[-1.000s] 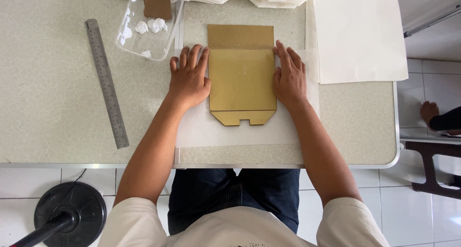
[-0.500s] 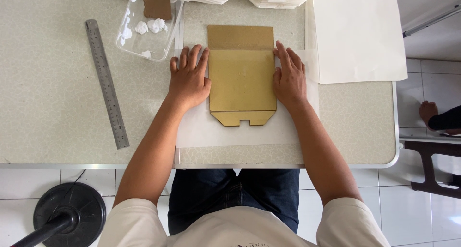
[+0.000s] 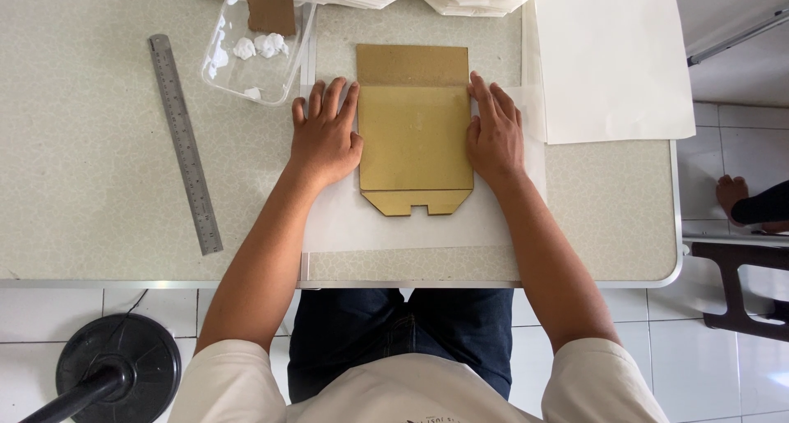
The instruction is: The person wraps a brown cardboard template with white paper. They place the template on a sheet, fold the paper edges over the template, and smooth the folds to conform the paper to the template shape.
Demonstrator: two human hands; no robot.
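Brown cardboard template (image 3: 415, 131) lies on a translucent sheet (image 3: 394, 226) at the table's (image 3: 99, 184) middle. Left hand (image 3: 325, 135) and right hand (image 3: 496, 131) press flat beside it (fingers spread, grasping nothing). Steel ruler (image 3: 185, 143) lies well left.

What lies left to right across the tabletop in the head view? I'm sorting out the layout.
Ruler → clear tray → left hand → brown template → right hand → white sheet.
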